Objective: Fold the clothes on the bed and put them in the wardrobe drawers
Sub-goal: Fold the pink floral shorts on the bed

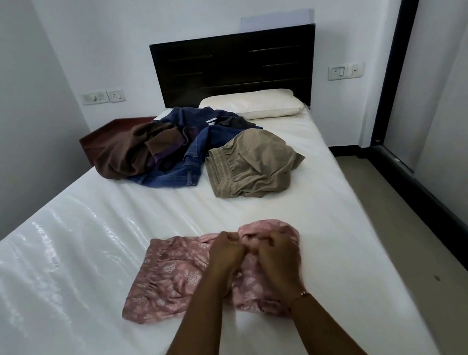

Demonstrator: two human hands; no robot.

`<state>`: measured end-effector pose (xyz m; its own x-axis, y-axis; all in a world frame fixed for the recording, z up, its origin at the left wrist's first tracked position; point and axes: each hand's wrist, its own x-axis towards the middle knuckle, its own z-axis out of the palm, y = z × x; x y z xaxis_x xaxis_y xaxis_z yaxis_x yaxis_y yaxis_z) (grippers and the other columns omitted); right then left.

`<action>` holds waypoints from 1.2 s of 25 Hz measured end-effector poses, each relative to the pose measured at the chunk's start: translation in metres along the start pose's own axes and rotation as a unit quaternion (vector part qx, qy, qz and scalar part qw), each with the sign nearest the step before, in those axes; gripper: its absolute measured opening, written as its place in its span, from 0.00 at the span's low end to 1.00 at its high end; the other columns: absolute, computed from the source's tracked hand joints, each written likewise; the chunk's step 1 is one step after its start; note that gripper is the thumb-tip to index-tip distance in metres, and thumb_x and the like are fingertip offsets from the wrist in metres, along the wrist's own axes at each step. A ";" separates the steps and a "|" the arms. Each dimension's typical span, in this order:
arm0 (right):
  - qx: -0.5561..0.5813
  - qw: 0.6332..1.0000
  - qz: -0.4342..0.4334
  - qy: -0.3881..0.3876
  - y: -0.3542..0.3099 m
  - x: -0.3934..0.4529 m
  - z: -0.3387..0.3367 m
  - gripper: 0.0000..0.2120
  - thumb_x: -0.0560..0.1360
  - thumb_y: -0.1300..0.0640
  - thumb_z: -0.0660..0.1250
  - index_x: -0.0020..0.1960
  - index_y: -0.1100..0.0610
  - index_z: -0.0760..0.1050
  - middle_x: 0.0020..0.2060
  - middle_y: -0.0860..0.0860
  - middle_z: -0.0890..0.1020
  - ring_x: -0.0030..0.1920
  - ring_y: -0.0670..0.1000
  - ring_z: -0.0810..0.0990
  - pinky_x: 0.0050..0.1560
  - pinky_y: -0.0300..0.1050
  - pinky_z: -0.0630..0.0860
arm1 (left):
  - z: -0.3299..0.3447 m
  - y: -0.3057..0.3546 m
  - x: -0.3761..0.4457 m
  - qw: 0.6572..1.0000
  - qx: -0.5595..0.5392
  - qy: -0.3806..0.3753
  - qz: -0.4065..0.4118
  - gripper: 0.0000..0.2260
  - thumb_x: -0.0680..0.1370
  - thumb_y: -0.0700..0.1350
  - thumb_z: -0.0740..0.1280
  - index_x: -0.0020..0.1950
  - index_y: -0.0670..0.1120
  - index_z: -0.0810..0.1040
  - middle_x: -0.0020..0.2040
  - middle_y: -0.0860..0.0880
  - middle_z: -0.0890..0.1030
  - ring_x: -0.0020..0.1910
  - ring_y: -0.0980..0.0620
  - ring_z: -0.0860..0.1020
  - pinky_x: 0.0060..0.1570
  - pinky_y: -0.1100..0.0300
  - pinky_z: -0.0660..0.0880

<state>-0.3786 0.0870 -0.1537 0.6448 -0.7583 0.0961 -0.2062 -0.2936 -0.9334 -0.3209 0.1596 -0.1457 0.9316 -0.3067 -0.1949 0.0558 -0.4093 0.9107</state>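
1. We judged the main risk to be the pink floral garment (178,278) sliding: it lay on the near part of the bed (57,266), whose mattress looked wrapped in glossy plastic, so a pull on the bunched middle could have dragged the whole piece rather than folded it.
2. We also thought the fold could come out lopsided, since both hands met at one point near the garment's far edge while its left side lay flat and its right side was crumpled.
3. The pile of dark clothes (167,151) and the khaki shorts (249,168) lay well apart, nearer the pillow (252,105), so snagging them seemed unlikely.
4. Our left hand (226,255) reached forward, fingers curled, its grip narrow and pinching pink cloth.
5. Our right hand (278,250) sat just beside it, knuckles up, fingers curled into the same bunch of fabric; a thin bracelet (302,294) circled that wrist.
6. Both forearms ran almost parallel from the lower edge of view.
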 end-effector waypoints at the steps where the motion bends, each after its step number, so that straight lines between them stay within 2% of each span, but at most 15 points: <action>1: -0.013 0.998 0.006 0.056 0.003 0.000 -0.006 0.11 0.75 0.66 0.59 0.49 0.64 0.80 0.49 0.59 0.82 0.48 0.57 0.77 0.45 0.43 0.68 | 0.001 -0.002 0.005 0.999 0.020 0.030 0.022 0.06 0.73 0.36 0.64 0.48 0.45 0.73 0.45 0.43 0.78 0.40 0.47 0.75 0.34 0.59 0.71; 3: -0.092 0.992 -0.003 0.084 0.017 0.005 -0.015 0.13 0.77 0.62 0.59 0.57 0.60 0.78 0.55 0.58 0.79 0.54 0.58 0.74 0.49 0.44 0.68 | -0.001 -0.004 0.008 0.981 0.159 0.074 0.085 0.07 0.75 0.36 0.60 0.47 0.45 0.75 0.48 0.43 0.79 0.45 0.45 0.76 0.41 0.57 0.71; 5: -0.239 0.970 -0.040 -0.027 0.032 0.003 -0.015 0.19 0.78 0.51 0.56 0.66 0.55 0.72 0.65 0.57 0.72 0.63 0.60 0.69 0.58 0.50 0.68 | -0.001 -0.011 0.012 0.940 0.310 0.084 0.116 0.10 0.77 0.38 0.59 0.52 0.44 0.79 0.56 0.43 0.79 0.55 0.45 0.76 0.50 0.56 0.72; 7: -0.361 0.922 -0.063 -0.127 0.046 -0.004 -0.009 0.28 0.76 0.39 0.46 0.65 0.52 0.73 0.66 0.58 0.72 0.63 0.64 0.72 0.56 0.61 0.72 | 0.003 -0.015 0.010 0.890 0.427 0.063 0.146 0.14 0.79 0.40 0.58 0.62 0.44 0.75 0.69 0.42 0.68 0.68 0.43 0.66 0.62 0.53 0.69; 9: -0.344 0.923 -0.006 -0.174 0.059 0.000 0.000 0.27 0.73 0.40 0.49 0.55 0.50 0.81 0.55 0.60 0.81 0.50 0.67 0.81 0.42 0.65 0.76 | 0.009 -0.013 0.010 0.847 0.475 0.020 0.237 0.18 0.79 0.41 0.58 0.70 0.45 0.68 0.76 0.45 0.55 0.76 0.43 0.51 0.72 0.49 0.59; 10: -0.361 0.918 -0.029 -0.161 0.055 0.002 -0.001 0.23 0.72 0.42 0.52 0.55 0.49 0.81 0.55 0.61 0.81 0.50 0.67 0.81 0.42 0.66 0.76 | 0.013 -0.012 0.009 0.829 0.486 -0.021 0.275 0.20 0.80 0.43 0.57 0.73 0.46 0.64 0.78 0.47 0.51 0.77 0.45 0.46 0.74 0.47 0.52; 11: -0.388 0.905 -0.051 -0.164 0.052 0.003 -0.005 0.21 0.73 0.45 0.54 0.61 0.46 0.76 0.61 0.61 0.76 0.56 0.67 0.77 0.50 0.67 0.73 | 0.017 -0.015 0.008 0.819 0.495 -0.064 0.283 0.21 0.81 0.46 0.56 0.75 0.47 0.61 0.78 0.48 0.50 0.77 0.46 0.44 0.74 0.46 0.47; 13: -0.390 0.909 -0.079 -0.124 0.052 0.009 -0.006 0.23 0.76 0.49 0.56 0.71 0.45 0.64 0.70 0.57 0.65 0.67 0.61 0.67 0.63 0.55 0.65 | 0.021 -0.031 0.014 0.809 0.524 -0.123 0.234 0.26 0.81 0.57 0.46 0.77 0.47 0.53 0.78 0.46 0.47 0.76 0.44 0.42 0.74 0.45 0.42; 16: -0.174 0.984 0.003 -0.033 0.052 0.008 -0.008 0.26 0.75 0.54 0.62 0.72 0.58 0.62 0.64 0.59 0.72 0.62 0.59 0.71 0.62 0.48 0.67 | 0.021 -0.048 0.026 0.800 0.547 -0.180 0.171 0.40 0.71 0.67 0.31 0.78 0.46 0.47 0.77 0.43 0.40 0.75 0.41 0.37 0.73 0.42 0.40; 18: -0.014 0.992 0.124 -0.011 0.043 0.009 -0.011 0.28 0.74 0.55 0.66 0.70 0.65 0.63 0.62 0.61 0.75 0.62 0.60 0.73 0.62 0.50 0.70 | 0.021 -0.041 0.020 0.834 0.504 -0.186 0.126 0.37 0.74 0.65 0.35 0.78 0.45 0.46 0.77 0.42 0.40 0.75 0.41 0.38 0.73 0.43 0.41; 22: 0.255 0.921 0.286 -0.062 0.029 0.028 -0.027 0.18 0.71 0.63 0.69 0.58 0.69 0.75 0.52 0.63 0.80 0.46 0.58 0.80 0.43 0.46 0.77 | 0.018 -0.020 -0.008 0.949 0.224 -0.217 0.054 0.23 0.84 0.50 0.46 0.77 0.43 0.46 0.78 0.44 0.44 0.76 0.44 0.43 0.74 0.50 0.44; 24: 0.251 0.933 0.254 -0.050 0.015 0.032 -0.028 0.14 0.70 0.63 0.67 0.55 0.66 0.77 0.48 0.62 0.81 0.44 0.58 0.80 0.45 0.48 0.78 | 0.012 -0.013 -0.025 0.970 -0.030 -0.241 -0.007 0.22 0.84 0.45 0.52 0.76 0.41 0.54 0.76 0.41 0.56 0.74 0.47 0.58 0.69 0.58 0.61; 26: 0.185 0.966 0.169 -0.066 -0.004 0.030 -0.015 0.20 0.70 0.61 0.66 0.61 0.60 0.74 0.52 0.59 0.80 0.52 0.59 0.80 0.55 0.52 0.77 | 0.002 -0.003 -0.036 0.950 -0.222 -0.206 -0.082 0.20 0.81 0.48 0.59 0.70 0.41 0.67 0.68 0.36 0.71 0.61 0.47 0.74 0.47 0.58 0.75; 28: 0.098 0.985 0.089 -0.111 -0.023 0.015 0.004 0.27 0.70 0.59 0.65 0.69 0.52 0.66 0.59 0.55 0.76 0.57 0.57 0.76 0.60 0.53 0.74 | -0.012 0.000 -0.032 0.945 -0.265 -0.139 -0.134 0.16 0.80 0.50 0.60 0.63 0.42 0.74 0.54 0.40 0.79 0.43 0.47 0.78 0.37 0.57 0.73; 30: 0.057 0.982 0.058 -0.171 -0.028 -0.001 0.028 0.29 0.71 0.56 0.64 0.71 0.49 0.62 0.60 0.54 0.72 0.59 0.55 0.74 0.60 0.50 0.73 | -0.029 0.003 -0.017 0.959 -0.243 -0.067 -0.131 0.12 0.81 0.44 0.57 0.54 0.39 0.76 0.41 0.43 0.76 0.34 0.49 0.73 0.32 0.60 0.73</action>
<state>-0.3526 0.1118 -0.1376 0.8351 -0.5379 -0.1155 -0.2207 -0.1354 -0.9659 -0.3260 0.1881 -0.1293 0.8100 -0.3694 -0.4554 0.4727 -0.0484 0.8799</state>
